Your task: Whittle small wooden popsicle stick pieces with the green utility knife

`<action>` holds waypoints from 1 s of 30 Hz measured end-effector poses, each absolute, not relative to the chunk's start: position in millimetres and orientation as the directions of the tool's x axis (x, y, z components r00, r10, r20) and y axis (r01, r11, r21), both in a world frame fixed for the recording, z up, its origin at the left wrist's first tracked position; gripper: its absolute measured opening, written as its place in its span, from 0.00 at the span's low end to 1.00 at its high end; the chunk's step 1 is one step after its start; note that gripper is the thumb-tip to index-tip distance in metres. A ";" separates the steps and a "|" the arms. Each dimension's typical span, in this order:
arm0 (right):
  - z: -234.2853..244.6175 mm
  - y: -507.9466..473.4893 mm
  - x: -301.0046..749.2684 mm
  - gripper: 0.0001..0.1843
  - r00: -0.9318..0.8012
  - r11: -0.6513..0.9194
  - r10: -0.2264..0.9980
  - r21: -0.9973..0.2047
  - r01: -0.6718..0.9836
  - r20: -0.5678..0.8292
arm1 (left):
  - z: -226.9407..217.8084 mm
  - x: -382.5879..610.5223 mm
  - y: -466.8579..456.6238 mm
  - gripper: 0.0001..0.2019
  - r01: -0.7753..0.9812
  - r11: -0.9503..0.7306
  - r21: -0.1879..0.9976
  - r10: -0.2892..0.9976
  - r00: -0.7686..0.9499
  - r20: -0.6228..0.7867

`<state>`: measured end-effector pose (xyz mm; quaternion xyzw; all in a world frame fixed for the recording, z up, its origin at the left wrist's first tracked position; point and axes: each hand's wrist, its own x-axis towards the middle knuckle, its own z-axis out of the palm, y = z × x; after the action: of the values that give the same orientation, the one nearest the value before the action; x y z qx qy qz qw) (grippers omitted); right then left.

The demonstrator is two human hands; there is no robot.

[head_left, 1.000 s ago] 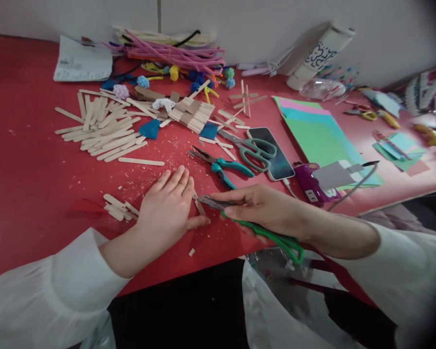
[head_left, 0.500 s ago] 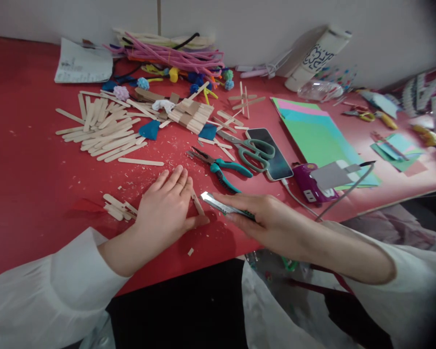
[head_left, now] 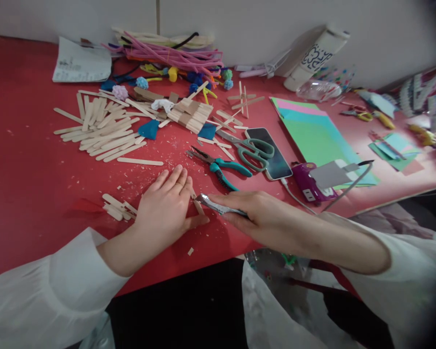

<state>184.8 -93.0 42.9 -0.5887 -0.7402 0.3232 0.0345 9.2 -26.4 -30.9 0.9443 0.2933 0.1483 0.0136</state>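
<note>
My left hand (head_left: 165,206) lies flat on the red tabletop, fingers stretched forward and thumb out to the side. Under its fingers and thumb a short wooden craft stick (head_left: 199,207) is pressed to the table, mostly covered. My right hand (head_left: 256,211) is closed around a utility knife (head_left: 218,207), whose blade end is at the stick, just right of my left fingers. Pale wood shavings lie scattered around. Beyond the hands are teal-handled pliers (head_left: 221,169) and green-handled scissors (head_left: 256,155). Left of my left wrist sits a small bunch of cut sticks (head_left: 118,208).
A heap of craft sticks (head_left: 105,128) spreads at the left, with pink pipe cleaners (head_left: 174,52) behind. To the right lie a phone (head_left: 276,160) on a cable, a purple adapter (head_left: 307,182) and coloured paper (head_left: 319,131). The table's front edge runs below my hands.
My right hand has moved the knife slightly left and tilted it, bringing its blade from beside the stick onto it. My left hand stays in place.
</note>
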 end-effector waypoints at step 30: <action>44.6 -75.8 190.3 0.21 -0.396 0.251 0.832 -0.372 0.893 -0.388 | -30.2 9.8 -25.5 0.35 0.531 -0.843 0.081 0.530 0.797 0.289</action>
<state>190.3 -75.8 44.6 -0.5468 -0.7889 0.2747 -0.0558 9.8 -25.5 -30.2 0.9479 0.2798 0.1520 -0.0019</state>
